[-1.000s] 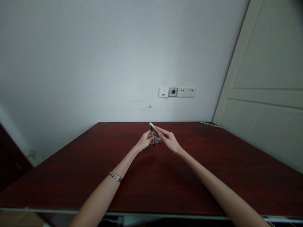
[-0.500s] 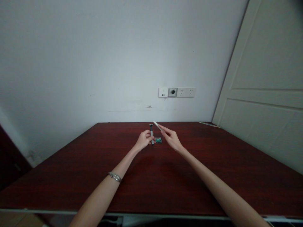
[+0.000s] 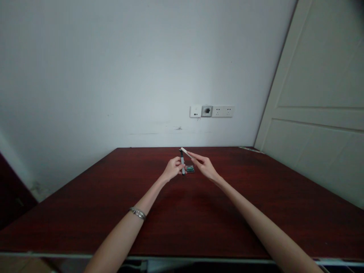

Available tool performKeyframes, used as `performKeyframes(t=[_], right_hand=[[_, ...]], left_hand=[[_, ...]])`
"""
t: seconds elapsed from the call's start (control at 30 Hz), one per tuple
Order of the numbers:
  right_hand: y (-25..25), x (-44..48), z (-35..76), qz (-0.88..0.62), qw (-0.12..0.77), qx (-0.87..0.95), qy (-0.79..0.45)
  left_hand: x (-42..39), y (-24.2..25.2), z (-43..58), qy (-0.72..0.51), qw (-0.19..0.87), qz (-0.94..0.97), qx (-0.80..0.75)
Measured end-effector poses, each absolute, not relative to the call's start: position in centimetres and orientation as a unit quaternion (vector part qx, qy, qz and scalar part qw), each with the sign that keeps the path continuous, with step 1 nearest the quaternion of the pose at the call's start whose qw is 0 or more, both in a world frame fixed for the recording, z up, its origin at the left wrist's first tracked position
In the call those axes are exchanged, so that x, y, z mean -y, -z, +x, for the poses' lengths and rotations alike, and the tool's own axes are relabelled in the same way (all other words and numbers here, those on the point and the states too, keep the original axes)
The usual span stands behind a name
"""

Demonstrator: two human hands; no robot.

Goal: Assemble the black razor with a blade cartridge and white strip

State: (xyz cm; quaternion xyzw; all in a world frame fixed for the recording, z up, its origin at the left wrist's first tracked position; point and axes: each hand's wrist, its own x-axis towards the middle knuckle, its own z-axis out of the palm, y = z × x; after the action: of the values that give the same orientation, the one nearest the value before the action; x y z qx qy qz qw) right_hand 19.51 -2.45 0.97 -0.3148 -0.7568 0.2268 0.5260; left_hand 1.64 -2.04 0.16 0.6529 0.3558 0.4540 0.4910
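Note:
Upright between the fingers of my left hand [image 3: 172,169] is a razor [image 3: 182,165] with a grey handle and dark neck. My right hand [image 3: 206,168] pinches a slim white stick-like object [image 3: 186,152], tilted up to the left. Its far tip is at the razor's head and partly covers it; whether they touch is unclear. Between the hands, a small clear case with green contents [image 3: 190,168] lies on the table, just right of the razor handle.
The dark red table [image 3: 159,227] reaches back to a pale wall with switches and sockets [image 3: 212,111]. A pale panelled door [image 3: 318,113] stands at the right. A thin strip [image 3: 251,150] lies at the table's back right corner.
My right hand has moved slightly left and down, bringing the white object's tip over the razor's head. My left hand keeps its hold, almost unmoved.

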Motion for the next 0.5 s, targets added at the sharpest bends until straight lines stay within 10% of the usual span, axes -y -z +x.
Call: performKeyframes(t=[0.5], right_hand=[[-2.1, 3.2, 19.9, -0.331, 0.511, 0.778, -0.154]], left_hand=[[1.1, 0.9, 1.0, -0.453, 0.463, 0.688, -0.329]])
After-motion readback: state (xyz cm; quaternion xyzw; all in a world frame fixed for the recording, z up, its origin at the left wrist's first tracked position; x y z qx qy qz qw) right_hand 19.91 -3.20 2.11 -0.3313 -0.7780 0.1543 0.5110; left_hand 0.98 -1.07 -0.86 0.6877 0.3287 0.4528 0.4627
